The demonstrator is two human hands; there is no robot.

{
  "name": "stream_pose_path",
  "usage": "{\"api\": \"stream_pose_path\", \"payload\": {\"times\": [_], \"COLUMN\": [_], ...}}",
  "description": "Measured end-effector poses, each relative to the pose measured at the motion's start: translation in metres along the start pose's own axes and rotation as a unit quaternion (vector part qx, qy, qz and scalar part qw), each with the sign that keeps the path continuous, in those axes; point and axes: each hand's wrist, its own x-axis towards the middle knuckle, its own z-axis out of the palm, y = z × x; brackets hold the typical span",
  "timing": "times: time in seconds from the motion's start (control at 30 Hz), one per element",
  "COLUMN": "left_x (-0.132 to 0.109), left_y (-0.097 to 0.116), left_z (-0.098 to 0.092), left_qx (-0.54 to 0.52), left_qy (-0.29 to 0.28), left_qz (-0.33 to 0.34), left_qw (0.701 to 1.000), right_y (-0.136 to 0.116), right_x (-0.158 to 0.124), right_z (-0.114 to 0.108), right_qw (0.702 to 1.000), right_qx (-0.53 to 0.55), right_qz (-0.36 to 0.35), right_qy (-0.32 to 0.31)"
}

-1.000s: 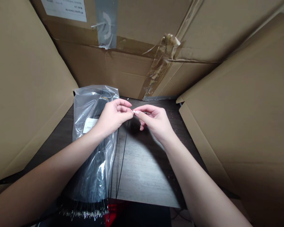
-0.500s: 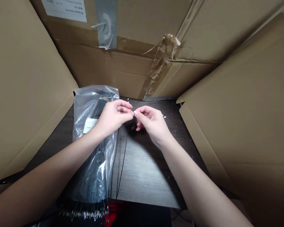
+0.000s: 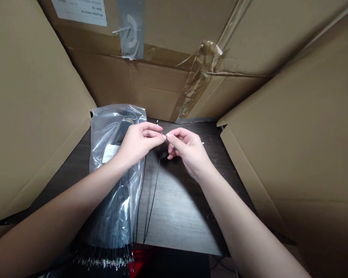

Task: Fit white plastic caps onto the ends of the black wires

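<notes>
Pinching thin black wire [image 3: 154, 193], left fingers [image 3: 156, 142] closed; right fingers [image 3: 176, 143] closed alongside, hold unclear.

A thin, dark wire [image 3: 154, 191] trails in a gentle slant from the pinched fingertips of the left hand [image 3: 140, 141] and right hand [image 3: 190, 150] down toward the viewer. Fingers mostly hide its upper end, too small to make out.
</notes>
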Motion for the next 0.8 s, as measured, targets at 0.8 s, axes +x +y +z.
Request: {"api": "stream_pose_path", "payload": {"times": [0.8], "left_x": [-0.0033], "left_y": [0.0045], "left_z": [0.0041], "left_qx": [-0.014], "left_qy": [-0.027], "left_qz": [-0.042], "left_qw": [0.999], "right_y": [-0.0047], "right_x": [-0.0002], "right_z": [-0.0016], "right_qw": [1.0], "right_qx": [0.013], "right_qz": [0.0], "right_qy": [0.006]}}
